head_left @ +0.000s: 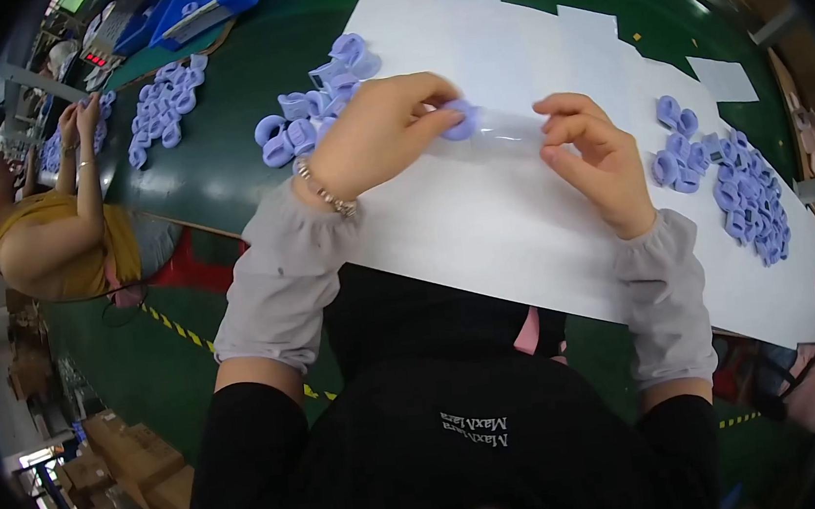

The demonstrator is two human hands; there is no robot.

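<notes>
The green work table (223,174) fills the upper part of the view and curves toward the rim. White paper sheets (521,214) overlap across its middle and right portion, and both my hands work above them.

My forearms enter from the lower edge, each in a grey sleeve cover (278,282) over a black top. To my left a co-worker in a yellow top (64,248) sits at the same table with both hands raised near a spread of purple parts (163,106). A blue tray (207,4) lies at the far edge of the table. Brown cartons (124,468) stand on the floor at lower left.

A pile of purple ring-shaped parts (741,198) lies on the paper to the right of my right hand, well apart from it. A second cluster of the same purple parts (310,112) lies on the green surface just beyond my left hand, near its knuckles.

My left hand (376,135) is curled, with thumb and fingertips pressed together on one purple ring (461,120). A beaded bracelet (328,193) sits at that wrist.

My right hand (595,168) is also curled, its fingers pinching the far end of a clear plastic sleeve (508,129).

The purple ring sits at the left end of the clear sleeve, touching it, held between both hands above the white paper. I cannot tell whether the ring is partly inside the sleeve or only against its mouth.
</notes>
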